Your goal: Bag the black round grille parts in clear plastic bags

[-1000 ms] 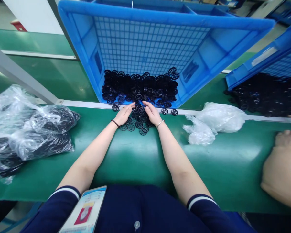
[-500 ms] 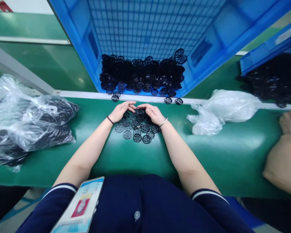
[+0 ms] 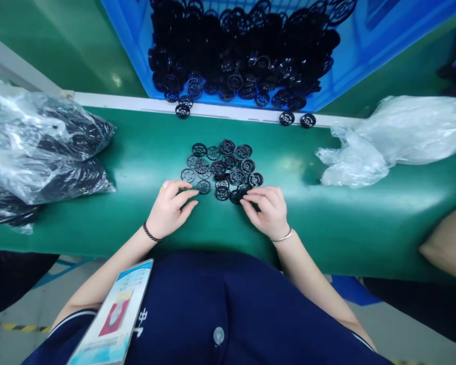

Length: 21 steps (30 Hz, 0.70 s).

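Observation:
Several black spoked plastic wheels (image 3: 237, 177) lie in a loose, partly overlapping cluster on the green tabletop. My left hand (image 3: 174, 207) is at the cluster's near left, thumb and fingers apart, holding nothing. Its fingertips are close beside one flat wheel (image 3: 204, 187). On the near right, my right hand (image 3: 266, 212) has bent fingers with a gap between them and the thumb. Those tips reach the edge of a black wheel (image 3: 235, 196); whether they press on it is hard to see.
A tilted blue crate (image 3: 137, 56) full of black wheels stands behind. A few loose wheels (image 3: 287, 118) rest on the white ledge (image 3: 235, 111). Filled clear bags (image 3: 66, 147) lie left, and a crumpled plastic bag (image 3: 403, 137) right. Another person's arm (image 3: 450, 243) enters at right.
Both my hands have drawn back from the far side of the pile to its near edge and moved apart. The wheels are more spread out. The view has tilted down and closer.

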Each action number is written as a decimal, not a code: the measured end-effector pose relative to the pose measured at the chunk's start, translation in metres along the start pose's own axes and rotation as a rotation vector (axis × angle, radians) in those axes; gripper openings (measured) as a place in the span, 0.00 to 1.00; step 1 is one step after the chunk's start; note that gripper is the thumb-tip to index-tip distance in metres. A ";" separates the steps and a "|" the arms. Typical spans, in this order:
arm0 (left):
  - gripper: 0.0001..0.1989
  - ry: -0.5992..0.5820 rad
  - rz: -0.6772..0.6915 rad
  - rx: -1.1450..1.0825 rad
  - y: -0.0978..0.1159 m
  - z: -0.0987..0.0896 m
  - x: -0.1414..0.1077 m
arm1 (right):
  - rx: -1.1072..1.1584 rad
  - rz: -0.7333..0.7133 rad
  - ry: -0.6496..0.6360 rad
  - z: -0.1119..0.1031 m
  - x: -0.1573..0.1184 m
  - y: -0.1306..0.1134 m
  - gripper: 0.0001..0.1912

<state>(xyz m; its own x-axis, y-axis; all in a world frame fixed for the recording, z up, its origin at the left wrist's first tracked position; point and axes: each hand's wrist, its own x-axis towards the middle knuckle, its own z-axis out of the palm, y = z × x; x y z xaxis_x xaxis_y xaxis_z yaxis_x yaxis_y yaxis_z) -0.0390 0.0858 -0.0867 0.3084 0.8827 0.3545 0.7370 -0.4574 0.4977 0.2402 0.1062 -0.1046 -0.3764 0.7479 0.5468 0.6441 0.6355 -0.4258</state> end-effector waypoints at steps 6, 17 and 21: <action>0.16 -0.169 0.045 0.104 0.009 0.021 0.000 | -0.126 0.068 -0.155 0.006 -0.021 -0.018 0.04; 0.06 -0.256 0.138 -0.151 0.025 0.011 -0.038 | 0.086 -0.118 -0.314 -0.001 -0.034 -0.039 0.03; 0.13 -0.187 0.133 -0.077 0.030 0.018 -0.012 | 0.102 0.019 -0.185 0.011 -0.019 -0.036 0.08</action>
<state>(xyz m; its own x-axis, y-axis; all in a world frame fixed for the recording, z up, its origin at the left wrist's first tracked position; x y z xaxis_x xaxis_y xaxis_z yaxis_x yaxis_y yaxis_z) -0.0100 0.0635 -0.0901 0.5114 0.8153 0.2716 0.6364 -0.5717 0.5179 0.2170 0.0711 -0.1071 -0.4866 0.7763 0.4006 0.5847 0.6302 -0.5109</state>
